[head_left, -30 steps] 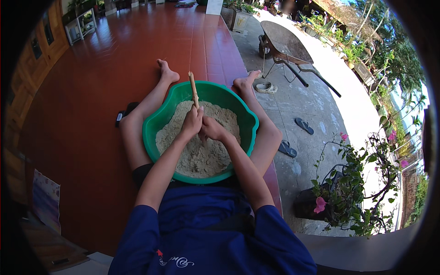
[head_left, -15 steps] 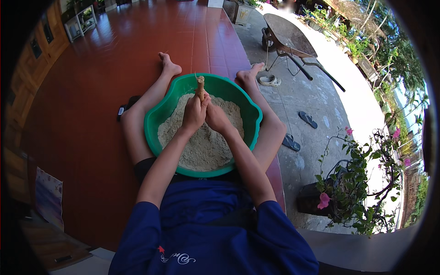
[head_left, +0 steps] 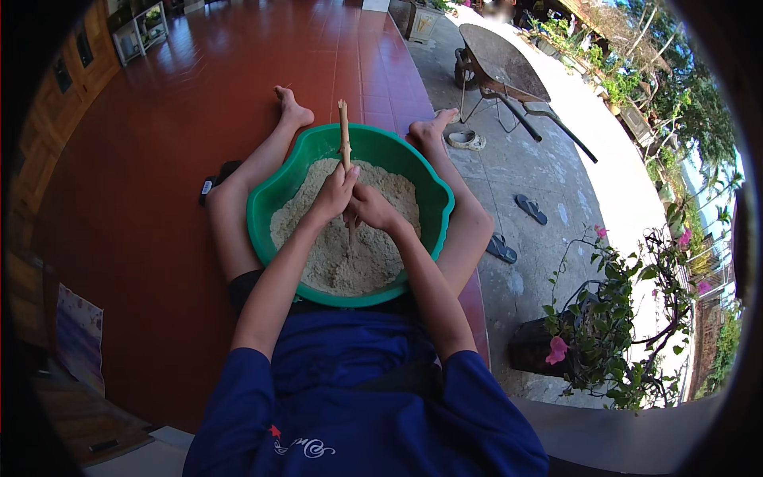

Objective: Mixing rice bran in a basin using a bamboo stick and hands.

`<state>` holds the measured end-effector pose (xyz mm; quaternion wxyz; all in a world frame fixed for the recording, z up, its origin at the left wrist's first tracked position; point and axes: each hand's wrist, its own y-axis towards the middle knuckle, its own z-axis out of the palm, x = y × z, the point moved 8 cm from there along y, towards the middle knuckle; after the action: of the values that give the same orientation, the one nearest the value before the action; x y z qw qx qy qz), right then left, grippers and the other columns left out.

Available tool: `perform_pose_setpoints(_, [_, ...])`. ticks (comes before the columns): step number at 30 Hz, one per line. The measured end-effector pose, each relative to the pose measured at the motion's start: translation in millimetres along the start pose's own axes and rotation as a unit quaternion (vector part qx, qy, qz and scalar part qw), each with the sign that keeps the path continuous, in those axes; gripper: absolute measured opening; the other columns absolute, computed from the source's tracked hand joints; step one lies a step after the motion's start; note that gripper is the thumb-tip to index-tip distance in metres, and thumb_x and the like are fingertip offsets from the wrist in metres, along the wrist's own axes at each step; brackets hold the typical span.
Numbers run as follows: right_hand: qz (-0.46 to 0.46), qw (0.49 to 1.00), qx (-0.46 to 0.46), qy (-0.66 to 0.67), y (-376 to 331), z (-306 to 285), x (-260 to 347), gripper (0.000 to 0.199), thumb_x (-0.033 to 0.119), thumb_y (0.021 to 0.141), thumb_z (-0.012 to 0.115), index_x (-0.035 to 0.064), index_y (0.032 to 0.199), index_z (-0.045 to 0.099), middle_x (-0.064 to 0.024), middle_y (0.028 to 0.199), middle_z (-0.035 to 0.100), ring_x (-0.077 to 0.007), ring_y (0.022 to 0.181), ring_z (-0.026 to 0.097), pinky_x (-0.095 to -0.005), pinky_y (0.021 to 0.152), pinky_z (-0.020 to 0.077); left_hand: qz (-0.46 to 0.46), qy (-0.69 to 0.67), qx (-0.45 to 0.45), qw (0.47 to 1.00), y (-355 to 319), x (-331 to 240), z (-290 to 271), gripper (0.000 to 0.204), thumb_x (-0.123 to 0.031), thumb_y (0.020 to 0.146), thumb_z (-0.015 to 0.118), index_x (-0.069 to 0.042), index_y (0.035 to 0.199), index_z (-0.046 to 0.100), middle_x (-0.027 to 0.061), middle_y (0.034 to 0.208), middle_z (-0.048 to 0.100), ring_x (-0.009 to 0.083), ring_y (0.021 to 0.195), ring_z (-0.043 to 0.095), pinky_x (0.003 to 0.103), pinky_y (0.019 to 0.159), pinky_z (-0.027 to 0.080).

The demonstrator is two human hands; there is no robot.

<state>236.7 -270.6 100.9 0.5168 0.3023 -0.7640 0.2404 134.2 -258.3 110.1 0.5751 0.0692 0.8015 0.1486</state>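
Observation:
Between my spread legs sits a green plastic basin point(head_left: 261, 230), part-filled with a pale, coarse, powdery mix point(head_left: 318, 258). Above it I grip a wooden stick point(head_left: 344, 131) with both hands. My left hand point(head_left: 336, 191) is closed round its middle, thumb along the wood. Just below and to the right, my right hand point(head_left: 372, 207) is closed on the same stick. The upper end slants away from me past the basin's far rim. Its lower end reaches down into the mix, where the tip is hidden.
Red tiles point(head_left: 151, 238) lie to the left. To the right, on concrete, are a wheelbarrow point(head_left: 505, 63), a pale clog point(head_left: 466, 141), dark flip-flops point(head_left: 531, 208) and a potted plant point(head_left: 612, 334) with pink flowers. A dark object point(head_left: 218, 183) lies beside my left knee.
The stick has tilted: more of its upper length now shows beyond my left hand, and its lower part shows in the mix. My right hand has shifted slightly down, toward me.

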Motion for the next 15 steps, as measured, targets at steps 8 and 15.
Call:
perform_pose_setpoints(8, [-0.181,0.95,-0.188,-0.171,-7,-14,39,0.024,0.021,0.103,0.052,0.0011,0.115,0.058,-0.0284,0.092,0.071,-0.0512,0.087,0.069,-0.057,0.076,0.0541,0.143,0.025,-0.066,0.987,-17,-58,-17,0.036,-0.032,0.111,0.052,-0.001,0.128,0.059,0.0212,0.105,0.071,0.0383,0.097,0.071,0.045,0.085,0.055])
perform_pose_setpoints(15, [-0.084,0.94,-0.178,-0.279,-2,-29,17,0.021,0.014,0.1,0.052,0.0025,0.117,0.057,-0.0295,0.094,0.071,-0.0525,0.086,0.066,-0.0616,0.076,0.0509,0.128,-0.059,-0.021,0.99,-6,-41,0,0.035,-0.031,0.112,0.052,-0.001,0.127,0.059,0.0166,0.111,0.072,0.0307,0.105,0.072,0.04,0.094,0.055])
